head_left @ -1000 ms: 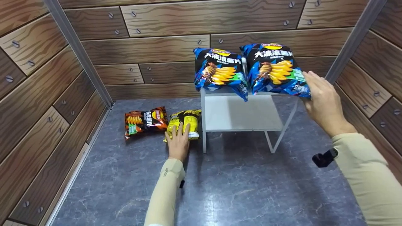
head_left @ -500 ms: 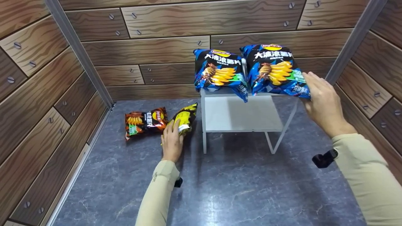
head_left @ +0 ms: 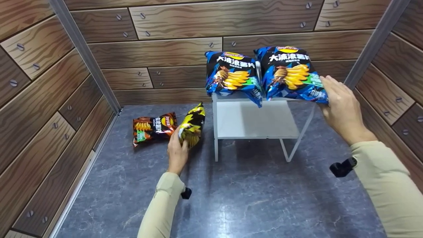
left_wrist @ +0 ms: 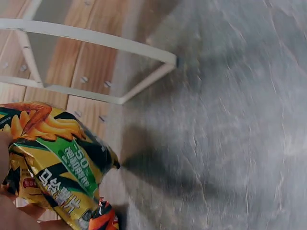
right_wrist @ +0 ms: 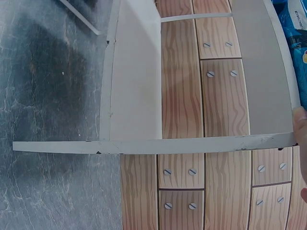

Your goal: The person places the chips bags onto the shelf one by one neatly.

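My left hand (head_left: 176,152) grips a yellow-and-black bag of chips (head_left: 192,124), its fingers and thumb at the lower left of the bag. The bag stands on edge, tilted, just left of the rack; in the left wrist view its printed front (left_wrist: 67,163) faces the camera. Up on the white two-tier rack (head_left: 256,122), my right hand (head_left: 343,110) rests against the right side of a blue bag of chips (head_left: 290,72). My right thumb (right_wrist: 300,120) touches the rack's top edge in the right wrist view; most of that hand is out of that frame.
A second blue bag of chips (head_left: 233,72) sits on the left of the rack's top. An orange-and-black bag of chips (head_left: 155,128) lies on the grey floor (head_left: 238,198), beside my left hand. Wood-patterned walls (head_left: 178,23) enclose the back and sides.
My left hand has gone from resting flat on the yellow bag of chips to gripping it, and has turned it up on edge, away from the rack. The right hand stays put.
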### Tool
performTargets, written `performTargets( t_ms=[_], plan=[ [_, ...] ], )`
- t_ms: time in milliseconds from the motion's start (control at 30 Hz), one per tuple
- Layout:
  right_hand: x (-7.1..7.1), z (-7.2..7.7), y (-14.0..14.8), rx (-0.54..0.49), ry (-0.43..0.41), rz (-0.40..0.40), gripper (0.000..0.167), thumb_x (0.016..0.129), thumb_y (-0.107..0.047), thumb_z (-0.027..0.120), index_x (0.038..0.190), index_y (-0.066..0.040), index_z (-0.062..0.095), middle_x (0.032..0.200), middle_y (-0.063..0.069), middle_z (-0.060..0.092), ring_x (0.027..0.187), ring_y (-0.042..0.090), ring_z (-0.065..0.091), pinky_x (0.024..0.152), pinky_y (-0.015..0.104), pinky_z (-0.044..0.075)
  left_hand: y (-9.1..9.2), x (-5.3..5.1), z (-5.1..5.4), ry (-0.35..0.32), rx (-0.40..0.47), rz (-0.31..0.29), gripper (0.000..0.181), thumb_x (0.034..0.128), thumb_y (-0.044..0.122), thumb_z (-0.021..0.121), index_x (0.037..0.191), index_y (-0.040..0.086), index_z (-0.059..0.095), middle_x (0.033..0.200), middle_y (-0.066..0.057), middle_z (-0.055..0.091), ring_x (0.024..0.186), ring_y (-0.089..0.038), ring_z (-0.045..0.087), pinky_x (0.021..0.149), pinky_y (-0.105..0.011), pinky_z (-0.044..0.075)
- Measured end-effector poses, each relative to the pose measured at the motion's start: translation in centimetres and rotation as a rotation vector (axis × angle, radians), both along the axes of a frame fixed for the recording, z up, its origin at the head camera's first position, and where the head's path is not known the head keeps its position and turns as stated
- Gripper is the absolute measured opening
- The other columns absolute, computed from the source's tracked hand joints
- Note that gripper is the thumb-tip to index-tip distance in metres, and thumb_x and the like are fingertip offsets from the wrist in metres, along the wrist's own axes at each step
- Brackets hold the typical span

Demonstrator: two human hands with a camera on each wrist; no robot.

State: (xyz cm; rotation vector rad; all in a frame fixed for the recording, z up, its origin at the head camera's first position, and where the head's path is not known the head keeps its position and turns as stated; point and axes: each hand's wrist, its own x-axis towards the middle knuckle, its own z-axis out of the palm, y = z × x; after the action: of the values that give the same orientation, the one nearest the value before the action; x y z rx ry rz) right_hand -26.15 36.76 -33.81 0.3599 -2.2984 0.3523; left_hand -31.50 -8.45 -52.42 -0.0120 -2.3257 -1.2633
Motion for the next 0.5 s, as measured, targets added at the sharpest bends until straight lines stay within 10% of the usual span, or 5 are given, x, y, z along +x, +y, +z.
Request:
performTargets(
  t_ms=[500],
  plan=[
    [0.0,0.0,0.1,0.004,0.003,0.008,0.064,0.078,0.01,0.066,0.14,0.003,0.052,0.138,0.025,0.057,0.132,0.04,0.052,0.117,0.049,0.035,-0.8,1.4,-0.9,-0.249,0.405,0.012,0.052,0.1008,0.028,0.054,0.145,0.003,0.041,0.143,-0.025,0.051,0.133,-0.036,0.048,0.116,-0.047,0.037]
  ],
)
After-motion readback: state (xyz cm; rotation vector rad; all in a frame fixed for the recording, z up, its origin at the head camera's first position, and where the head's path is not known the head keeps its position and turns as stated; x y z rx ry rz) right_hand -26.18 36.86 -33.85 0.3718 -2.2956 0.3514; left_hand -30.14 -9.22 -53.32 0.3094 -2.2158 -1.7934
